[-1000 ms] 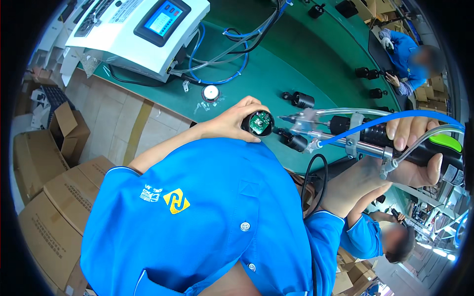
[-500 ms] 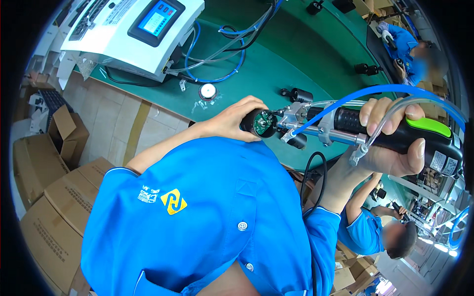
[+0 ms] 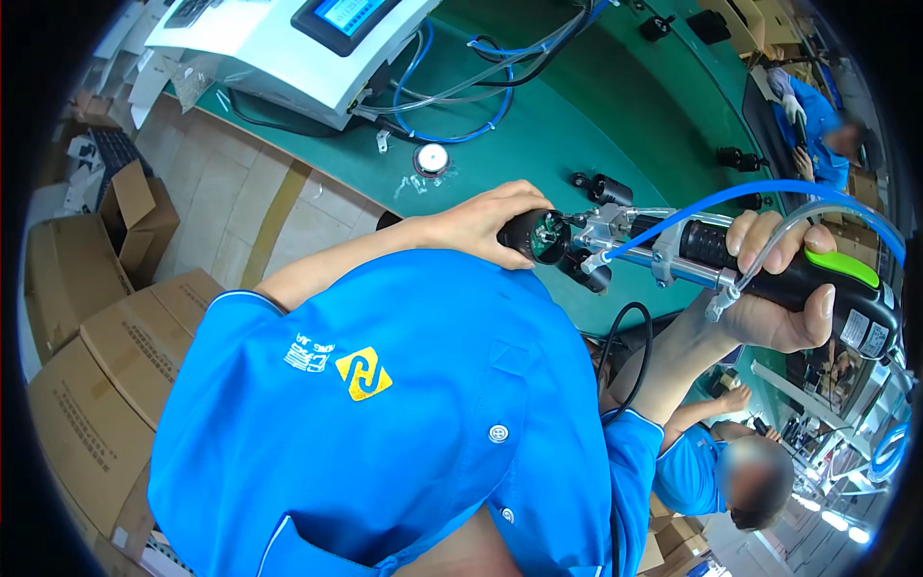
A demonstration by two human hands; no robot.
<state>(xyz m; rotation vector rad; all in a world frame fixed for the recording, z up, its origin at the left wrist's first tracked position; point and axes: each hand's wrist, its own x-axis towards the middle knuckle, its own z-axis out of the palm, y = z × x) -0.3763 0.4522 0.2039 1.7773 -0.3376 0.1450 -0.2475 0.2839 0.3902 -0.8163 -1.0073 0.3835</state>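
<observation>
My left hand (image 3: 488, 227) is wrapped round a short black cylindrical housing (image 3: 517, 238), its open end turned to the right. A green circuit board (image 3: 550, 234) shows inside that opening. In my right hand (image 3: 786, 306) is a black electric screwdriver (image 3: 705, 240) with a green lever, held nearly level and pointing left. Its metal front end (image 3: 608, 227) is at the mouth of the housing; whether the bit touches a screw cannot be made out. A blue air hose (image 3: 731, 195) and a clear tube run along the tool.
A white machine with a screen (image 3: 288, 58) stands on the green table (image 3: 567, 125), trailing coiled hoses. A round white-centred part (image 3: 432, 160) and black cylinders (image 3: 610, 189) lie nearby. Cardboard boxes (image 3: 120, 337) are stacked at left. Two people in blue work at right.
The whole view has shifted, so the table and machine appear farther right and higher up. Both hands keep their grip, and the screwdriver's front end stays at the housing's mouth.
</observation>
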